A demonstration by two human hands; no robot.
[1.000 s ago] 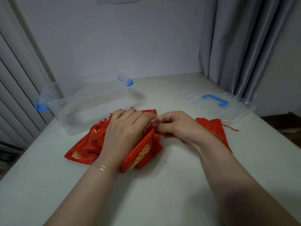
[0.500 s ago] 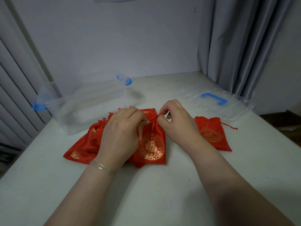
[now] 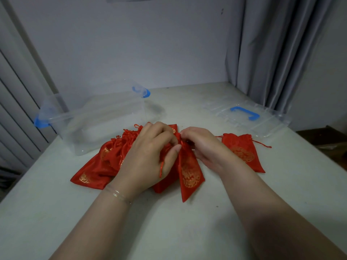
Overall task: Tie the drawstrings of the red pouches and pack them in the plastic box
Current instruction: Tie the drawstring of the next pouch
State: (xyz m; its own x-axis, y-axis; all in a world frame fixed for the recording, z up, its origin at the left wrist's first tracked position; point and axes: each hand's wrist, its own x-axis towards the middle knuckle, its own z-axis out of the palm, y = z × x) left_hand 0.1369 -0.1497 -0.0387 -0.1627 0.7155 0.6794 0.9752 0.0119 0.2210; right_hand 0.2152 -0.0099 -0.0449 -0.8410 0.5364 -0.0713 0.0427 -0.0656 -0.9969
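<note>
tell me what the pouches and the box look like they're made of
Red pouches: shiny woven cloth, likely satin, judging by the sheen and soft folds, with gold printed emblems. Plastic box: clear, glossy rigid plastic, since the table shows through it; its blue latches look like opaque plastic.

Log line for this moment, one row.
step: tying drawstring | left hand: pinching cord | right hand: pinching pouch neck | plastic box: holds no pouches

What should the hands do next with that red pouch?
Probably pull the strings apart to tighten the knot. Both the left hand and right hand pinch the drawstrings at the gathered neck of the middle pouch, and the plastic box holds no pouches yet.
</note>
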